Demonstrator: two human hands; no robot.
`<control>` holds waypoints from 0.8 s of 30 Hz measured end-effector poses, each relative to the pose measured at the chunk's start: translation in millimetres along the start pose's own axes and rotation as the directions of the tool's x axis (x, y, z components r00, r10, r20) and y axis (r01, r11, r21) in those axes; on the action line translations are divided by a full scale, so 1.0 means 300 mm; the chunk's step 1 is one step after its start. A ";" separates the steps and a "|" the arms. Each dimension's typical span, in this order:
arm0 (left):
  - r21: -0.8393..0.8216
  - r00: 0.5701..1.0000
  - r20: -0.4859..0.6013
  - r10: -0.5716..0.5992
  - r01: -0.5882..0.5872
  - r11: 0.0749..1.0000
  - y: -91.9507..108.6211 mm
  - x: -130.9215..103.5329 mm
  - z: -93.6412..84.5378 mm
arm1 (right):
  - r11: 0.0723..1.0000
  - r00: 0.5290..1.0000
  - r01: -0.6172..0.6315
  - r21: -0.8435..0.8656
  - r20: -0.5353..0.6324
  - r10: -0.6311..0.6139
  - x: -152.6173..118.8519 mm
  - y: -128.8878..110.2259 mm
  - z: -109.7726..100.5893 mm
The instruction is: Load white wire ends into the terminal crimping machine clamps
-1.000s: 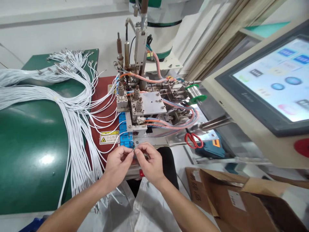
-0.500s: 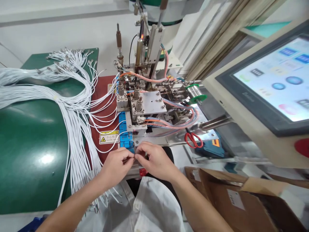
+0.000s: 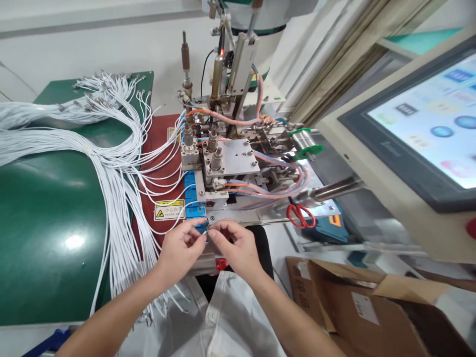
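Observation:
My left hand and my right hand meet fingertip to fingertip at the near end of the row of blue fixture blocks. Both are closed in a pinch. Between the fingertips is something too small to name, partly hidden by the fingers. The left forefinger reaches over the nearest blue block. White cables run in a thick bundle beside my left hand, and several single ones lead into the blue blocks. Just beyond my hands stands a bench machine with a metal top plate.
A green board lies under the cables at left, and a red-brown plate bears a warning label. On the right are a spool of wire, red-handled scissors, a touchscreen panel and a cardboard box.
My fingertips have shifted slightly; the left forefinger is now stretched further over the blue block, and the left thumb has moved up. The view has shifted a little.

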State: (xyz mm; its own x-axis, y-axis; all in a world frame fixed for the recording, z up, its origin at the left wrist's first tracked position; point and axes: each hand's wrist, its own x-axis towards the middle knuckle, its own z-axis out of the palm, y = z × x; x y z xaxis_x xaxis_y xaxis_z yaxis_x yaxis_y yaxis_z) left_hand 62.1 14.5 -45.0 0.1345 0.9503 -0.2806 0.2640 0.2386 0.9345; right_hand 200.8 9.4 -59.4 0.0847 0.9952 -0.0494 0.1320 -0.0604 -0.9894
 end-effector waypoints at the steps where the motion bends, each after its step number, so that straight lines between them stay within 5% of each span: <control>1: 0.003 1.000 0.014 0.006 -0.006 1.000 0.001 0.000 0.000 | 1.000 1.000 0.009 -0.016 0.004 -0.009 0.001 0.000 -0.002; 8: 0.028 0.996 0.083 -0.022 0.019 0.999 0.001 0.007 -0.020 | 0.957 0.983 0.181 -0.226 0.004 -0.185 0.007 0.026 -0.004; 15: 0.465 0.978 0.166 0.125 -0.189 0.865 -0.001 0.037 -0.096 | 0.994 0.994 -0.108 -0.015 0.009 0.109 0.035 0.105 0.018; 24: 0.665 0.963 0.142 0.229 -0.264 0.698 -0.014 0.080 -0.093 | 0.977 0.979 -0.200 -0.078 0.030 0.203 0.059 0.152 0.041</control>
State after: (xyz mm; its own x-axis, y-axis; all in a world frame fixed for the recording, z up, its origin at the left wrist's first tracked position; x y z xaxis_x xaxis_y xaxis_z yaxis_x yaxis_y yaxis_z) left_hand 37.4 41.9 -49.6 0.3253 0.9415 -0.0878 0.7844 -0.2168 0.5812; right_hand 196.3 25.2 -107.0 0.0796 0.9641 -0.2532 0.1891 -0.2640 -0.9458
